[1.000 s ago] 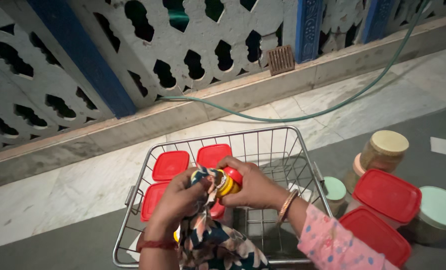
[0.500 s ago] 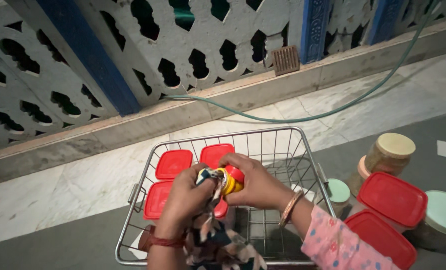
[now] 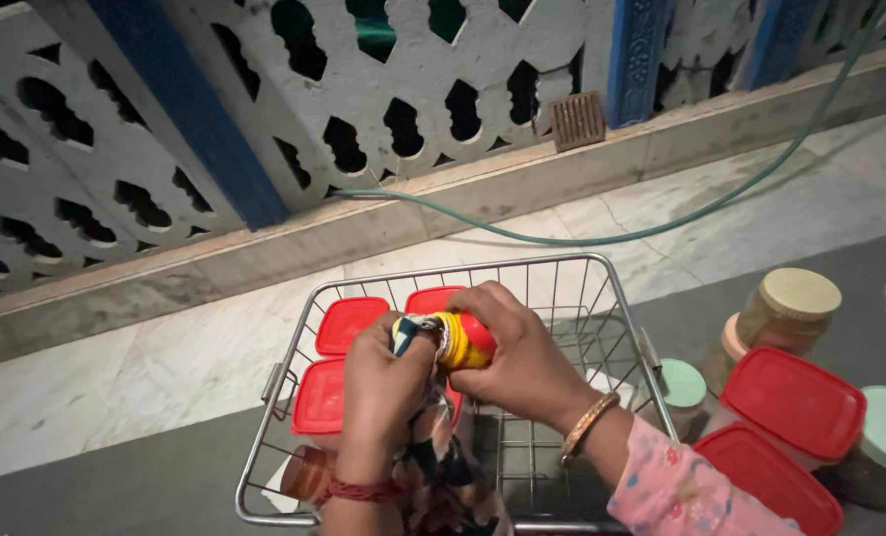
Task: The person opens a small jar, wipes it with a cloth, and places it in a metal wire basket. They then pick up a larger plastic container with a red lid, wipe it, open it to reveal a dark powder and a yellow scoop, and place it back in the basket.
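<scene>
While a yellow-and-red container (image 3: 466, 340) is being gripped by the right hand (image 3: 522, 357), a patterned cloth (image 3: 433, 447) is being pinched at nine o'clock by the left hand (image 3: 383, 382), above the wire basket (image 3: 617, 298).

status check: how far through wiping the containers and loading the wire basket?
Done: red-lidded containers sit in the wire basket. In hand: the right hand holds a small yellow jar with a red cap while the left hand presses a floral patterned cloth against it. Left: red-lidded tubs and round jars stand outside.
</scene>
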